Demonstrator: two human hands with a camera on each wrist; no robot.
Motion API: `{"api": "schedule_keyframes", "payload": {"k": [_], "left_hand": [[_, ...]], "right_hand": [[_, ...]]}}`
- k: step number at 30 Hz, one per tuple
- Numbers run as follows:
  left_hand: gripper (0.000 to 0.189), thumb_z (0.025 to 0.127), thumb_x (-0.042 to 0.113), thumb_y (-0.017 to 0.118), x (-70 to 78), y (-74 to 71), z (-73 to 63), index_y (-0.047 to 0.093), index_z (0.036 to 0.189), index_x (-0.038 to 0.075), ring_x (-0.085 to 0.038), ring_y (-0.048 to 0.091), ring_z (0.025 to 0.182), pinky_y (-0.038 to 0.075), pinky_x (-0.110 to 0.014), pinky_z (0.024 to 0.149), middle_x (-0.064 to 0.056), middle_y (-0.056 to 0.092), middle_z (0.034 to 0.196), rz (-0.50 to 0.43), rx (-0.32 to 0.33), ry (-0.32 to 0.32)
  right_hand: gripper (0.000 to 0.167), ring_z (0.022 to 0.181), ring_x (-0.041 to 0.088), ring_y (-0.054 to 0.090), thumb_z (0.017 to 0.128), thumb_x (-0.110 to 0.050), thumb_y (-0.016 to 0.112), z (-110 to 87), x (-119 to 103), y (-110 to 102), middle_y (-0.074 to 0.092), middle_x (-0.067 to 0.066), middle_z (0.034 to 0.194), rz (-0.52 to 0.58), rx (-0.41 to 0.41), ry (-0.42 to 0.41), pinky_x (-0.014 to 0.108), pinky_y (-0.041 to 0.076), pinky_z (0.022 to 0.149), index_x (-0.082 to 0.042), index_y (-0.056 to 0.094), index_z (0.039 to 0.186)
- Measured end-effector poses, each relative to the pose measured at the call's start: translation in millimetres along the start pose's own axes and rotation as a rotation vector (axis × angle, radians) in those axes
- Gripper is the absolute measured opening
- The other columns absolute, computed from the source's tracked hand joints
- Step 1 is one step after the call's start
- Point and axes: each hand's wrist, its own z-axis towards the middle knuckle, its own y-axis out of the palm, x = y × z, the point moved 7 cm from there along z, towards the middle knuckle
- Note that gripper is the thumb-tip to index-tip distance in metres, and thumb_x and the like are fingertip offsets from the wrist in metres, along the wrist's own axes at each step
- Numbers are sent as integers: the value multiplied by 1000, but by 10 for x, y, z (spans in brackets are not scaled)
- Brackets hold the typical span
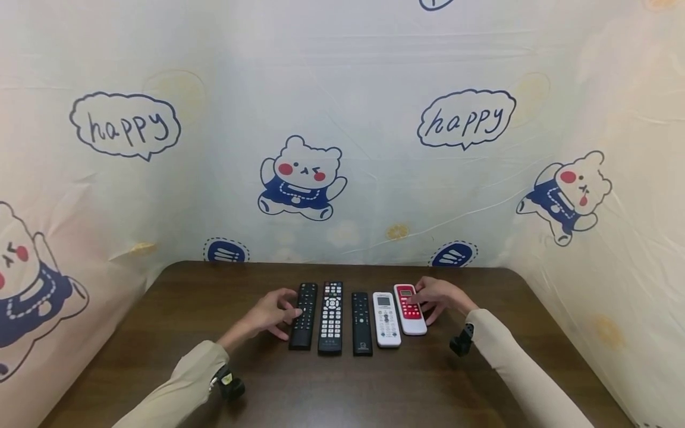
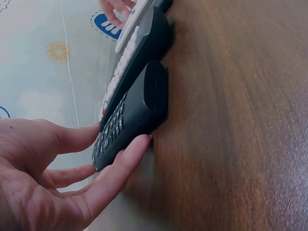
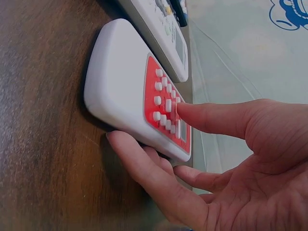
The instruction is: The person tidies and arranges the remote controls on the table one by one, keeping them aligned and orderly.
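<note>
Five remote controls lie in a row on the brown table [image 1: 342, 392]. At the left end, my left hand [image 1: 270, 310] holds a black remote control [image 1: 302, 324], thumb over its button face and fingers along its outer side. My right hand [image 1: 440, 294] grips the red-and-white remote control [image 1: 414, 326] at the right end; in the right wrist view its thumb [image 3: 216, 118] rests on the red keypad [image 3: 161, 96] and its fingers lie against the side. Between them are a black remote with white buttons [image 1: 330, 343], a slim black remote [image 1: 362, 330] and a white remote [image 1: 386, 321] with a small screen.
Behind the table's far edge hangs a pale curtain [image 1: 374, 196] printed with bears and the word happy; it also runs along both sides. A small black camera [image 1: 232, 387] sits at the left wrist, another camera [image 1: 461, 342] at the right.
</note>
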Motion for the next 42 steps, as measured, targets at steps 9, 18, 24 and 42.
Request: {"api": "schedule_keyframes", "payload": {"k": [9,18,24,42], "left_hand": [[56,95,8,75,29,-68,-1,52,144,-5,-31,71,92,65,-42,63,-28,60,123,47,44,46],[51,96,10,74,132,-118,-2,55,142,-3,-32,69,99,64,-41,72,-29,61,131,113,63,118],[45,100,11,68,197,-150,15,57,142,1,-36,65,116,62,-46,87,-23,63,137,185,110,180],[64,103,33,67,446,-279,-58,43,160,19,-43,40,150,35,-70,117,-14,40,166,504,138,343]], "right_hand": [[48,101,35,68,100,-15,69,-45,33,-14,59,24,115,-50,19,-15,42,66,74,4,42,134],[44,97,35,66,99,-16,71,-27,-62,-42,60,25,116,-240,141,-66,41,65,68,4,49,131],[47,100,36,67,98,-18,72,3,-135,-102,62,27,120,-385,219,-98,38,64,66,6,51,134],[32,111,32,64,101,-18,70,-236,-506,59,61,17,126,-692,463,-619,51,59,90,-2,64,127]]}}
